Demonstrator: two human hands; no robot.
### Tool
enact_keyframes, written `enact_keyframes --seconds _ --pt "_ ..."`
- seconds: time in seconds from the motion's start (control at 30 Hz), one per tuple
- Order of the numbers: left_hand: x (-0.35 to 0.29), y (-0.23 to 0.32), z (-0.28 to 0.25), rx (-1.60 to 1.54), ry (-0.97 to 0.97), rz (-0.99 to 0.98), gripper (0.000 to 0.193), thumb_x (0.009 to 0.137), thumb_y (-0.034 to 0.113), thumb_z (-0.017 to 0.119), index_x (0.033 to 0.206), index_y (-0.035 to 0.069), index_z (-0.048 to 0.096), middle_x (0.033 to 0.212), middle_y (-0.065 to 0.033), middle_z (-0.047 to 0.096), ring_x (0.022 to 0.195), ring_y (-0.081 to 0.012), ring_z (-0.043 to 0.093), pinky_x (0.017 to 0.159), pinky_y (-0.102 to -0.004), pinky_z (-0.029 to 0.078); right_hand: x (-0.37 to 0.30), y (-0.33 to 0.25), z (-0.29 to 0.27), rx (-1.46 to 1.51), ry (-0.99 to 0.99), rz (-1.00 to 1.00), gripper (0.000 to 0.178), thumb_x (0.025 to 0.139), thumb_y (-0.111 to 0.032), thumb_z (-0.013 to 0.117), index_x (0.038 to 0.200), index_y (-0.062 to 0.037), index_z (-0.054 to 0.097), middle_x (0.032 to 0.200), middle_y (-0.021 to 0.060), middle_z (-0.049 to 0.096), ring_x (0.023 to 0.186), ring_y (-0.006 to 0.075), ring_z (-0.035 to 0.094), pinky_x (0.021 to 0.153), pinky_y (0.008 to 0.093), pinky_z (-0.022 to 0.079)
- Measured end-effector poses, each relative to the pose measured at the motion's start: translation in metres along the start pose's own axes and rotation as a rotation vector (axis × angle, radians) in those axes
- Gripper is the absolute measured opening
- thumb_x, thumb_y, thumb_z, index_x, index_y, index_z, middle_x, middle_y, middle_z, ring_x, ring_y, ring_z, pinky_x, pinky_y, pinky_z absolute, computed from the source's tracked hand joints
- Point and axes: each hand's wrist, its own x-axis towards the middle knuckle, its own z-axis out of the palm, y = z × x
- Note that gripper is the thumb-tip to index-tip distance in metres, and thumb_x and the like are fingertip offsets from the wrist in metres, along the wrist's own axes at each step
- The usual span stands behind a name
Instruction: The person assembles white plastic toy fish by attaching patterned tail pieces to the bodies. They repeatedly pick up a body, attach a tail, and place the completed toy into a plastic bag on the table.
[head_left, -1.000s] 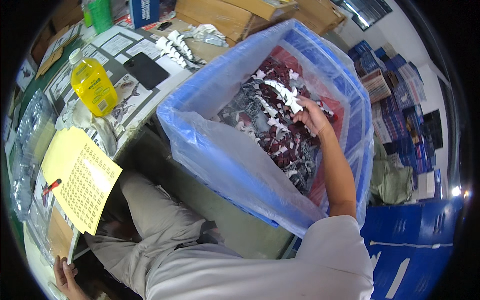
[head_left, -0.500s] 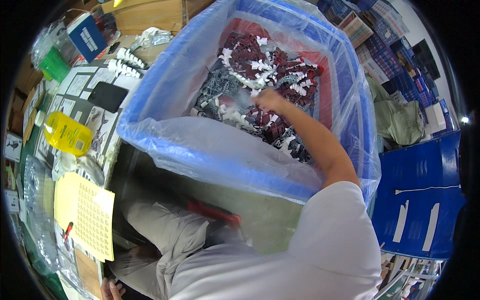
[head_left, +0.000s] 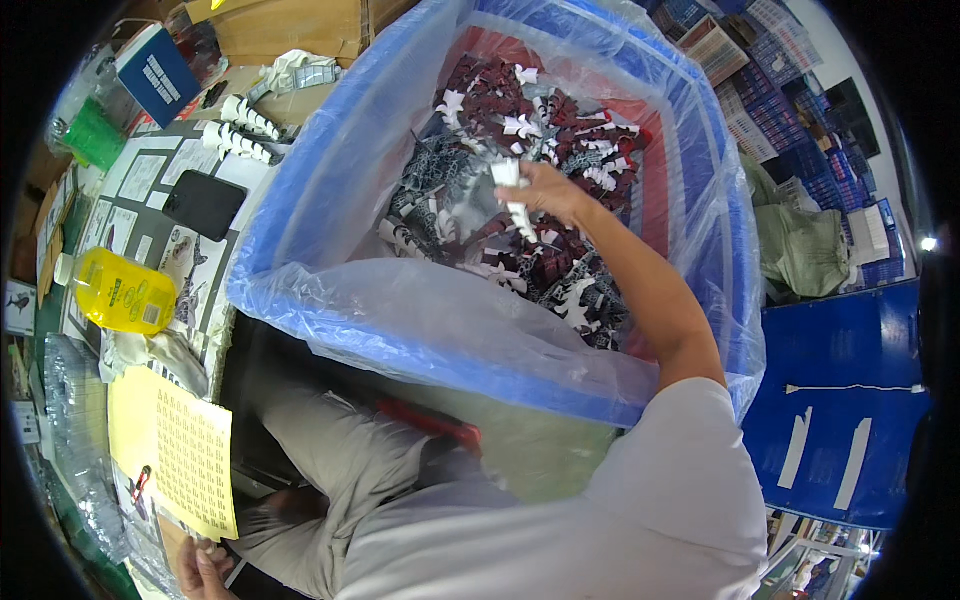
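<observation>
Lined blue bin (head_left: 500, 388): heaped dark-red, grey, white parts (head_left: 565, 262). White piece (head_left: 507, 174) pinched in right hand (head_left: 552, 193), fingers closed, over heap. Left hand (head_left: 203, 568) curled, hold unclear.

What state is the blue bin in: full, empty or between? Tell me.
Partly filled: dark red, grey and white pieces lie inside the blue bin, and its walls rise above them.

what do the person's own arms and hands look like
The right sleeve is short, plain and pale, leaving the forearm bare; the right hand has no glove or watch. The left hand looks ungloved too.
</observation>
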Motion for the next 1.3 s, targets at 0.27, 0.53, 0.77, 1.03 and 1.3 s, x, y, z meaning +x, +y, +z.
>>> enact_keyframes --seconds 0.27,0.53,0.77,1.03,1.3 --pt "0.033 0.093 0.079 -0.278 -0.356 0.307 0.038 0.096 0.017 0.067 0.123 -0.009 0.061 0.092 -0.0182 0.069 0.079 -0.0272 0.071 0.08 -0.0406 0.057 -0.061 -0.181 0.026 0.526 -0.115 -0.188 0.041 0.111 -0.04 0.054 0.134 -0.0069 0.062 0.099 0.0071 0.071 0.078 0.0172 0.067 0.06 0.0364 0.057" --pt "0.035 0.113 0.127 -1.065 -0.704 0.463 0.082 0.106 0.032 0.068 0.169 0.007 0.021 0.148 -0.0162 0.058 0.134 -0.0214 0.055 0.111 -0.0358 0.045 -0.184 -0.334 0.234 0.207 -0.531 -0.433 0.077 0.102 -0.04 0.068 0.162 -0.0039 0.034 0.103 0.0135 0.07 0.08 0.0162 0.07 0.067 0.0292 0.058" --pt "0.028 0.022 0.026 -1.468 -0.107 0.105 0.06 0.11 0.044 0.057 0.158 0.013 0.039 0.117 -0.0117 0.067 0.095 -0.0232 0.073 0.081 -0.0389 0.063 -0.186 -0.356 0.423 -0.077 -0.772 -0.595 0.054 0.104 -0.022 0.066 0.152 -0.0016 0.051 0.085 0.0069 0.074 0.073 0.0156 0.069 0.064 0.0351 0.051" --pt "-0.004 -0.034 -0.051 -1.597 -0.066 -0.05 0.063 0.112 0.058 0.036 0.154 0.012 0.047 0.096 -0.012 0.068 0.047 -0.0199 0.062 0.034 -0.0303 0.046 -0.066 -0.421 0.526 -0.644 -0.074 -1.156 0.025 0.099 -0.021 0.064 0.107 -0.0012 0.076 0.095 0.0224 0.076 0.09 0.0381 0.075 0.082 0.0463 0.058" --pt "0.015 -0.059 -0.072 -1.632 -0.008 -0.061 0.06 0.113 0.057 0.037 0.145 0.01 0.055 0.101 -0.0121 0.072 0.057 -0.0159 0.067 0.041 -0.0279 0.053 0.013 -0.443 0.564 -1.143 0.051 -0.83 0.037 0.094 -0.035 0.064 0.118 -0.0095 0.077 0.109 0.0218 0.077 0.105 0.0423 0.073 0.092 0.053 0.057"
